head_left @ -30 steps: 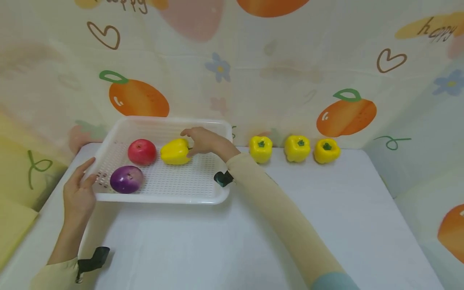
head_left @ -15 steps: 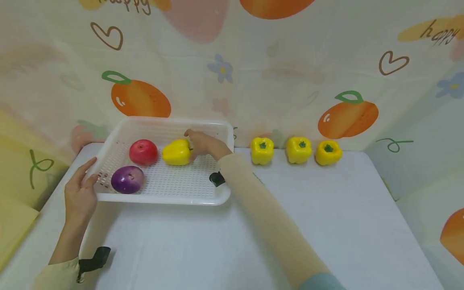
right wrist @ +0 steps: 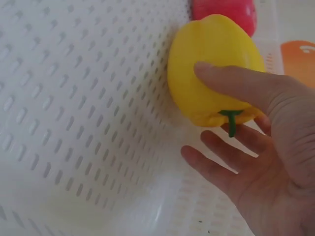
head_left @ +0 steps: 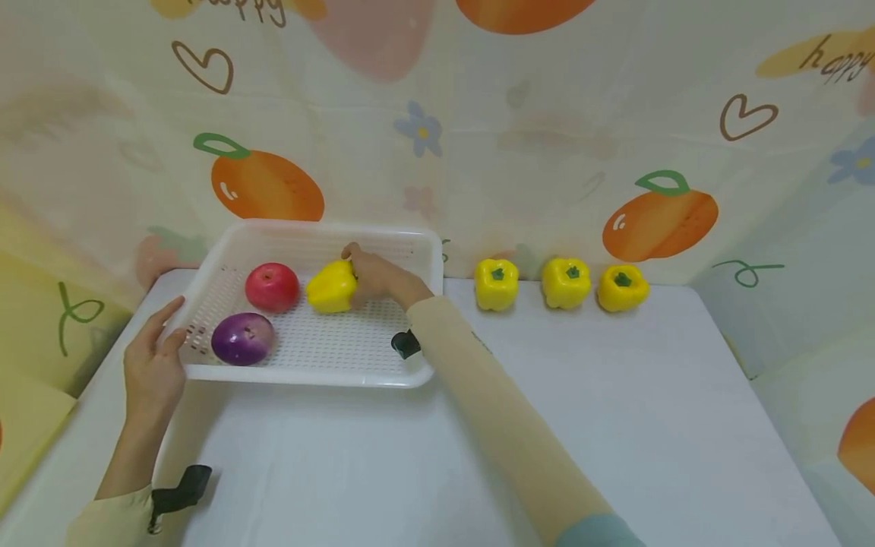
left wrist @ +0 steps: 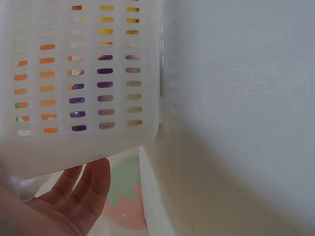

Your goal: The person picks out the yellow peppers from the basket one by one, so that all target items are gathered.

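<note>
In the head view, my right hand (head_left: 376, 275) reaches into a white plastic basket (head_left: 307, 374) and grips a yellow bell pepper (head_left: 331, 287). The right wrist view has the thumb (right wrist: 231, 81) across the near side of the pepper (right wrist: 211, 49), with other fingers around its far side and the green stem facing the palm. My left hand (head_left: 154, 365) holds the basket's left end, thumb at the rim and fingers along the outside. From the left wrist, those fingers (left wrist: 93, 184) show past the end of the slotted wall (left wrist: 88, 142).
Inside the basket lie a round red fruit (head_left: 272, 287), left of the pepper, and a glossy purple oval one (head_left: 242, 339) nearer the front. Three more yellow bell peppers (head_left: 497, 284) stand in a row at the table's back, right of the basket. A printed cloth (head_left: 519, 152) hangs behind.
My right hand has closed in on the pepper in the basket and now grips it; the pepper has turned slightly. My left hand keeps its place on the basket.
</note>
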Demonstrator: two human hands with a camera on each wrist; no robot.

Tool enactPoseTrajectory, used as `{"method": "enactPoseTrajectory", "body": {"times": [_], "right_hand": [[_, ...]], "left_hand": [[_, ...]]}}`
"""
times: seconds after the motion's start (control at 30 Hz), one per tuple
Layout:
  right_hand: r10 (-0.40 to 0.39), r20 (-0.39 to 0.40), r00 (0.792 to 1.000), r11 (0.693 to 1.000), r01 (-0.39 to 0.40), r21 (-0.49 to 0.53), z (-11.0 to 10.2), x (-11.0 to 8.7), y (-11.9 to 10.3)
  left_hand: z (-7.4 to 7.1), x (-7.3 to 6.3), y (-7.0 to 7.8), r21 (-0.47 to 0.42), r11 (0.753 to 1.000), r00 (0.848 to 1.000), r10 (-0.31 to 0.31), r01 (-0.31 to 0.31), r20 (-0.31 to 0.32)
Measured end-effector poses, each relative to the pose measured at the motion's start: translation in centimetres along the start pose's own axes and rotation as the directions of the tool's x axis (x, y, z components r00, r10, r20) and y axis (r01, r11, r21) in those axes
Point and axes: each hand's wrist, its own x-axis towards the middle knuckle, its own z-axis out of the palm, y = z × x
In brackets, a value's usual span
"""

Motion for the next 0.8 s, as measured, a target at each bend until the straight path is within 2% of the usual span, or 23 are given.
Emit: {"method": "enactPoseTrajectory", "body": {"times": [0.17,0.43,0.67,0.8], "right_hand": [[-0.028,-0.018,0.999,0.998,0.029,0.059,-0.6,-0.2,0.1],[-0.066,-0.076,0.995,0.994,0.072,0.080,-2.2,-0.8,-0.7],[-0.120,-0.114,0.986,0.992,0.124,0.028,-3.6,-2.6,-1.7],[-0.120,-0.109,0.987,0.993,0.121,0.003,-3.9,-3.7,-1.9]], "left_hand": [[0.1,0.1,0.1,-0.001,1.000,1.000,-0.005,0.005,-0.002],[0.0,0.1,-0.3,0.004,1.000,1.000,0.000,0.000,-0.008],[-0.2,0.0,-0.3,-0.029,0.998,0.999,-0.051,0.051,0.004],[0.1,0.1,-0.3,-0.030,0.998,0.999,-0.051,0.051,0.014]]}}
